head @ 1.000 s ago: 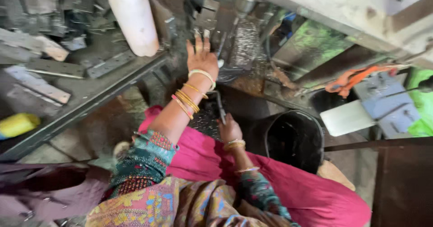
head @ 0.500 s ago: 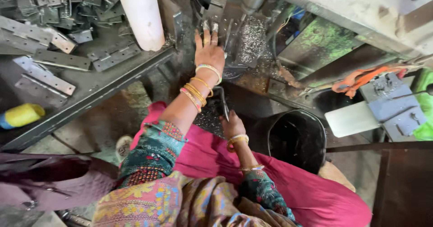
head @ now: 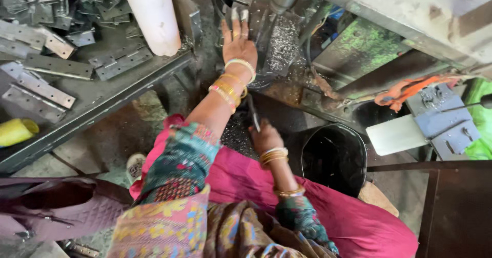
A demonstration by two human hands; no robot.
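Observation:
My left hand (head: pixel 238 40) reaches forward with fingers spread flat against a metal part (head: pixel 249 13) on the machine bed, bangles on its wrist. Silvery metal shavings (head: pixel 283 45) lie just right of it. My right hand (head: pixel 266 137) rests low over my pink-clothed lap, closed around a thin dark metal strip (head: pixel 252 113) that points up toward the machine. Dark metal swarf lies in my lap beside that hand.
A grey shelf (head: pixel 97 96) at left holds several flat metal hinges (head: pixel 120 63), a white plastic bottle (head: pixel 151 14) and a yellow object (head: pixel 15 131). A black bucket (head: pixel 333 158) stands right of my lap. An orange rag (head: pixel 410 90) and grey block (head: pixel 443 117) lie at right.
My left hand has slid further forward onto the machine part. The right hand has stayed over my lap with the strip.

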